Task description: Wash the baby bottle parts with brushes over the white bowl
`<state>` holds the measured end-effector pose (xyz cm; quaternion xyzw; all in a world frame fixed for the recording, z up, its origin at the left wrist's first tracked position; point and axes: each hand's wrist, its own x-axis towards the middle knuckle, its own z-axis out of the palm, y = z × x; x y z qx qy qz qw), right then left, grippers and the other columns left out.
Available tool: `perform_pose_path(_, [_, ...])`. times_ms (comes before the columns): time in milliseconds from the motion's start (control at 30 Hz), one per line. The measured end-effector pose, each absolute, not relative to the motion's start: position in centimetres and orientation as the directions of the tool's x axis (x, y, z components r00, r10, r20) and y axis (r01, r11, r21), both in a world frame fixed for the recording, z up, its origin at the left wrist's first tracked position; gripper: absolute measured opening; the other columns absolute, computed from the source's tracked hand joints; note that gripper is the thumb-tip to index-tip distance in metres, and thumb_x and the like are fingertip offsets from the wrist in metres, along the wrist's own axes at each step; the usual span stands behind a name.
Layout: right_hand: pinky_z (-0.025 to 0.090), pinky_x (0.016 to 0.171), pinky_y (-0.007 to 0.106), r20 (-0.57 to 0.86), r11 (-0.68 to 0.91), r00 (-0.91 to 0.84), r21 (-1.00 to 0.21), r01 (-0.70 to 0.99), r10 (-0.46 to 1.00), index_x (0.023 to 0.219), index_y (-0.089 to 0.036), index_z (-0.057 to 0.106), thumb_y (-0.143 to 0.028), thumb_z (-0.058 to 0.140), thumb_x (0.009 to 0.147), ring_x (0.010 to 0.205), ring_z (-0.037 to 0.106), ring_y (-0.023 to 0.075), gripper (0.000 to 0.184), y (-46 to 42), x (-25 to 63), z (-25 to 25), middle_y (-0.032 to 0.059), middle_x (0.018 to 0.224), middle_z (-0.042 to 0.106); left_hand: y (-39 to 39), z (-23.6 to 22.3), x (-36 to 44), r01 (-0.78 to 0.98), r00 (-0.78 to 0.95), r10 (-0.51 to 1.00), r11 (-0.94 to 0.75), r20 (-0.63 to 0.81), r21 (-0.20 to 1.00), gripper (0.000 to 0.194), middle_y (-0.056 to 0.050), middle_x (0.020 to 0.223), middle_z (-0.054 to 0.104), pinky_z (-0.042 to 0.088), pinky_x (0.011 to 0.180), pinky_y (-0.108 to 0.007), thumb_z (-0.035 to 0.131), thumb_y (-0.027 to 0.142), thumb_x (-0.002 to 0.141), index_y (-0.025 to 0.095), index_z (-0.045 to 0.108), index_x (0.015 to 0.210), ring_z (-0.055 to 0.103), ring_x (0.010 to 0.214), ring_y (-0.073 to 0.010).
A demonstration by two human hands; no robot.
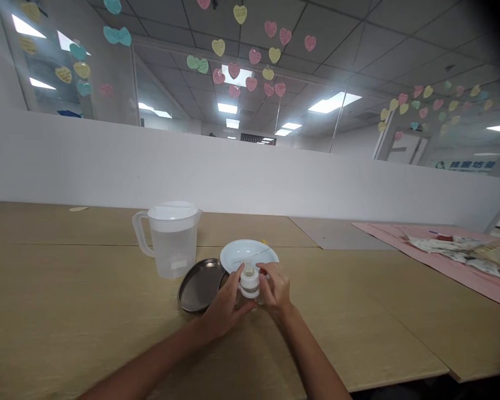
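Between my two hands is a baby bottle with a white collar and a pale, translucent tip on top. My left hand is closed around its left side, thumb toward me. From the right, the curled fingers of my right hand grip it near the collar. Most of the bottle's lower body is hidden by the hands and the viewing angle. Just beyond it sits a white bowl with a thin, stick-like item across it. A round dark metal tray lies to the left, beside my left hand.
A clear plastic pitcher with a lid and handle stands behind the metal tray. At far right, a pink cloth carries packets. A flat pale piece lies at the back left. A white wall borders the wooden table.
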<state>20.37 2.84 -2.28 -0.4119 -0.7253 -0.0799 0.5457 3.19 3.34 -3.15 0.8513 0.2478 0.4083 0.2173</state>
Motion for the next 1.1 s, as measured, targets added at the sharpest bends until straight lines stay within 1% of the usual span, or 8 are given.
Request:
perform_pose_path(100, [0.040, 0.075, 0.037, 0.812, 0.681, -0.158, -0.346, 0.645, 0.562, 0.104, -0.019, 0.059, -0.031, 0.056, 0.072, 0.083, 0.056, 0.0240, 0.035, 2.8, 19.7, -2.4, 0.0090, 0.092, 0.064, 3.4, -3.2, 3.2, 0.250, 0.533, 0.606, -0.779, 0.590, 0.575, 0.069, -0.015, 0.133, 0.035, 0.030, 0.100, -0.045, 0.050, 0.038, 0.080, 0.017, 0.015, 0.135, 0.034, 0.122, -0.0266])
perform_pose_path(167, [0.041, 0.077, 0.037, 0.796, 0.674, -0.157, -0.368, 0.641, 0.584, 0.106, -0.020, 0.057, -0.032, 0.059, 0.070, 0.087, 0.056, 0.0250, 0.038, 2.7, 19.2, -2.4, 0.0095, 0.097, 0.063, 3.4, -3.3, 3.2, 0.257, 0.535, 0.606, -0.781, 0.589, 0.570, 0.069, -0.016, 0.135, 0.033, 0.029, 0.101, -0.045, 0.049, 0.038, 0.080, 0.016, 0.014, 0.135, 0.033, 0.123, -0.0271])
perform_pose_path(333, [0.042, 0.081, 0.034, 0.784, 0.656, 0.012, -0.528, 0.539, 0.621, 0.103, -0.019, 0.057, -0.029, 0.060, 0.071, 0.091, 0.056, 0.0227, 0.034, 2.5, 18.4, -1.8, 0.0081, 0.098, 0.062, 3.5, -3.3, 3.2, 0.265, 0.544, 0.600, -0.786, 0.587, 0.558, 0.071, -0.016, 0.133, 0.034, 0.033, 0.098, -0.043, 0.049, 0.039, 0.080, 0.017, 0.010, 0.135, 0.036, 0.121, -0.0253])
perform_pose_path(400, [0.042, 0.082, 0.033, 0.743, 0.643, 0.121, -0.639, 0.423, 0.659, 0.101, -0.019, 0.057, -0.029, 0.061, 0.070, 0.093, 0.056, 0.0218, 0.033, 2.7, 18.5, -1.3, 0.0077, 0.100, 0.061, 3.4, -3.3, 3.2, 0.273, 0.539, 0.611, -0.778, 0.579, 0.567, 0.072, -0.016, 0.128, 0.039, 0.036, 0.095, -0.042, 0.049, 0.040, 0.080, 0.017, 0.009, 0.136, 0.041, 0.116, -0.0246])
perform_pose_path(467, [0.043, 0.082, 0.033, 0.652, 0.611, 0.203, -0.756, 0.234, 0.730, 0.099, -0.018, 0.057, -0.030, 0.063, 0.068, 0.092, 0.056, 0.0209, 0.034, 3.0, 18.7, -0.9, 0.0073, 0.100, 0.061, 3.3, -3.2, 3.2, 0.279, 0.532, 0.629, -0.762, 0.567, 0.584, 0.073, -0.015, 0.123, 0.044, 0.038, 0.093, -0.041, 0.050, 0.041, 0.080, 0.018, 0.009, 0.136, 0.046, 0.111, -0.0240])
perform_pose_path(600, [0.047, 0.073, 0.031, 0.438, 0.466, 0.193, -0.875, -0.135, 0.878, 0.098, -0.018, 0.059, -0.032, 0.070, 0.061, 0.082, 0.059, 0.0188, 0.041, 3.6, 19.3, -0.3, 0.0055, 0.092, 0.065, 3.1, -3.0, 3.2, 0.276, 0.523, 0.645, -0.747, 0.557, 0.605, 0.073, -0.014, 0.121, 0.045, 0.039, 0.091, -0.040, 0.051, 0.042, 0.079, 0.019, 0.012, 0.135, 0.046, 0.109, -0.0240])
perform_pose_path(833, [0.048, 0.074, 0.028, 0.316, 0.318, 0.070, -0.865, -0.389, 0.946, 0.101, -0.020, 0.058, -0.021, 0.075, 0.054, 0.081, 0.060, 0.0162, 0.050, 3.0, 19.3, 0.3, 0.0031, 0.093, 0.064, 3.2, -3.0, 3.2, 0.250, 0.525, 0.631, -0.755, 0.571, 0.606, 0.071, -0.013, 0.120, 0.045, 0.039, 0.092, -0.042, 0.051, 0.043, 0.078, 0.020, 0.015, 0.134, 0.047, 0.109, -0.0242])
perform_pose_path(1100, [0.045, 0.090, 0.032, 0.357, 0.382, 0.182, -0.639, -0.667, 0.916, 0.088, -0.023, 0.059, -0.019, 0.075, 0.054, 0.091, 0.059, 0.0149, 0.038, 3.3, 20.5, 0.6, 0.0010, 0.096, 0.063, 3.0, -2.8, 3.2, 0.280, 0.532, 0.641, -0.750, 0.553, 0.599, 0.071, -0.014, 0.124, 0.043, 0.037, 0.094, -0.040, 0.051, 0.043, 0.078, 0.019, 0.015, 0.134, 0.043, 0.114, -0.0243])
